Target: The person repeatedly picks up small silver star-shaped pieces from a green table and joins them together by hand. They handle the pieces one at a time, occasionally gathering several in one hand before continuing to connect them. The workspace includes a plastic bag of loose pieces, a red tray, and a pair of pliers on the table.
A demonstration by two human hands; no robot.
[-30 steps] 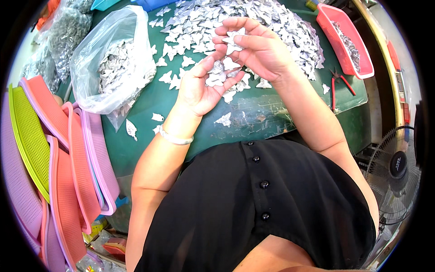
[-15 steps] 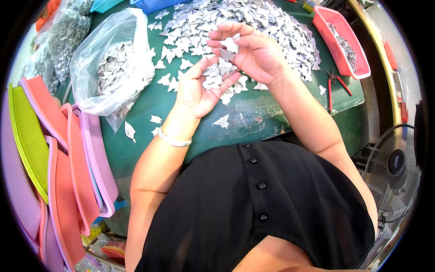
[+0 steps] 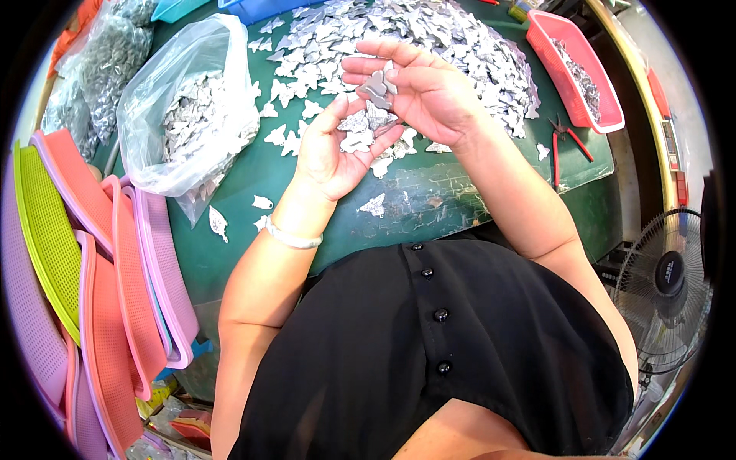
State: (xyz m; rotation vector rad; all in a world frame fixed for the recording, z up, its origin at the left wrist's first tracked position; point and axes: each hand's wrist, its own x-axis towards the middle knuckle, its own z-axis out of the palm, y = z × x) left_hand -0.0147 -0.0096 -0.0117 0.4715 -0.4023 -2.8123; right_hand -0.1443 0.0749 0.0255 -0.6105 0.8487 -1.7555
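Note:
My left hand (image 3: 325, 164) is cupped palm up around several silver butterfly-shaped metal pieces (image 3: 356, 132). Just above it, my right hand (image 3: 438, 98) has its thumb on a few more butterfly-shaped pieces (image 3: 376, 89), which rest along its bent fingers. Both hands are over the near side of a large heap of similar pieces (image 3: 491, 65) on the green table (image 3: 429, 180). Single pieces lie loose nearby, among them a butterfly piece (image 3: 373, 205) and a leaf-like piece (image 3: 218, 224).
A clear plastic bag (image 3: 142, 146) of silver pieces stands open at left. Stacked plastic baskets (image 3: 55, 238) crowd the left edge. Red-handled pliers (image 3: 569, 146) and a pink basket (image 3: 616, 115) of small metal parts lie at right. A fan (image 3: 665, 276) stands beyond the table's right side.
In my right hand the pieces have shifted and turned; a grey flat side now faces up. My left hand keeps its cupped hold almost in place.

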